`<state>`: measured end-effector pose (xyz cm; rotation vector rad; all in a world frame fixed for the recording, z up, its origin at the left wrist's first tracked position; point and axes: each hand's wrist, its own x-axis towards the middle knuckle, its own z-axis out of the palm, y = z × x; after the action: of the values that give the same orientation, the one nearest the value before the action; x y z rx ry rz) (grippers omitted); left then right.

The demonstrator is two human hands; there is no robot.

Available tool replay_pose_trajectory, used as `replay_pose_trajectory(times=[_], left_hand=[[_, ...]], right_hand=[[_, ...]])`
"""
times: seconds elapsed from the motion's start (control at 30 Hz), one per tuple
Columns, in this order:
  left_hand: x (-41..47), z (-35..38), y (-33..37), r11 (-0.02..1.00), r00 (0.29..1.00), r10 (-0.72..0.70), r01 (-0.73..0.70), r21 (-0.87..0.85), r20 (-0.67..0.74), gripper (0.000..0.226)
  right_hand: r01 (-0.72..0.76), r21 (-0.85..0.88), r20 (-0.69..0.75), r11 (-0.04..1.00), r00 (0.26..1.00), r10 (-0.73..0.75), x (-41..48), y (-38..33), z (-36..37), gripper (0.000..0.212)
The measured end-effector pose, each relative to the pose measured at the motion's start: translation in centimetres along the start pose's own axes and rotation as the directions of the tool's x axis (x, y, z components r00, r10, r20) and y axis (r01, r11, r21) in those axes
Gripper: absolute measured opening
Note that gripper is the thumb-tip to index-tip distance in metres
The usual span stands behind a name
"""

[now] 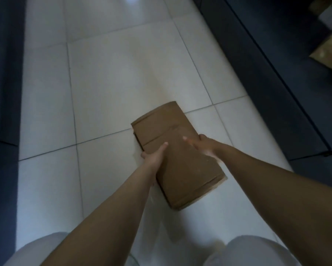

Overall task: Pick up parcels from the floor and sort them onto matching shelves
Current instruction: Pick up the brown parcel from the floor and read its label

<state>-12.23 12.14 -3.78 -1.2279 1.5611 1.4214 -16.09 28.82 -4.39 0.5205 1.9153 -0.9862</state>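
Note:
A brown cardboard parcel (pixel 177 166) is held in front of me above the white tiled floor (pixel 113 73), long side pointing away. My left hand (pixel 154 154) grips its left edge, thumb on top and fingers underneath. My right hand (pixel 203 145) grips the right edge, thumb lying across the top face. The fingers of both hands are hidden under the box.
A dark shelf unit (pixel 276 64) runs along the right, with several brown parcels (pixel 328 54) on a low level at the far right. Another dark shelf edge (pixel 4 93) borders the left. My knees in light trousers (pixel 253 252) show at the bottom.

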Motion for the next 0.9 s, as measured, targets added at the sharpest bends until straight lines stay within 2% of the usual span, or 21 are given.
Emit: replay_pose_trajectory(times=[0.13, 0.2, 0.27, 0.43, 0.57, 0.7, 0.9], left_hand=[[-0.6, -0.6, 1.1, 0.995, 0.995, 0.093, -0.093, -0.024, -0.022, 0.102], [-1.6, -1.0, 2.5, 0.990, 0.989, 0.140, -0.140, -0.003, -0.055, 0.113], [-2.8, -1.5, 4.0, 0.985, 0.982, 0.171, -0.171, 0.001, -0.084, 0.122], [-10.1, -3.3, 8.6, 0.956, 0.943, 0.292, -0.290, 0.037, -0.158, 0.097], [-17.8, -5.6, 12.4, 0.938, 0.922, 0.345, -0.334, 0.092, -0.174, 0.098], [-26.7, -8.6, 15.7, 0.927, 0.909, 0.367, -0.341, 0.155, -0.196, 0.103], [-41.7, -12.7, 21.1, 0.908, 0.882, 0.412, -0.378, 0.180, -0.227, 0.104]], right_hand=[[0.031, 0.156, -0.052, 0.987, 0.998, -0.023, -1.2, -0.8, 0.6, 0.102], [0.081, 0.215, -0.104, 0.973, 0.993, -0.059, -2.4, -2.1, 0.4, 0.106], [0.140, 0.204, -0.179, 0.969, 0.978, -0.103, -3.6, -3.7, -0.4, 0.115], [0.225, 0.220, -0.243, 0.949, 0.955, -0.171, -9.1, -8.8, -3.6, 0.112], [0.258, 0.263, -0.255, 0.930, 0.948, -0.190, -17.7, -13.7, -5.5, 0.096], [0.307, 0.284, -0.230, 0.908, 0.942, -0.246, -25.6, -18.3, -6.8, 0.062], [0.380, 0.260, -0.242, 0.887, 0.916, -0.321, -39.3, -25.7, -9.8, 0.060]])
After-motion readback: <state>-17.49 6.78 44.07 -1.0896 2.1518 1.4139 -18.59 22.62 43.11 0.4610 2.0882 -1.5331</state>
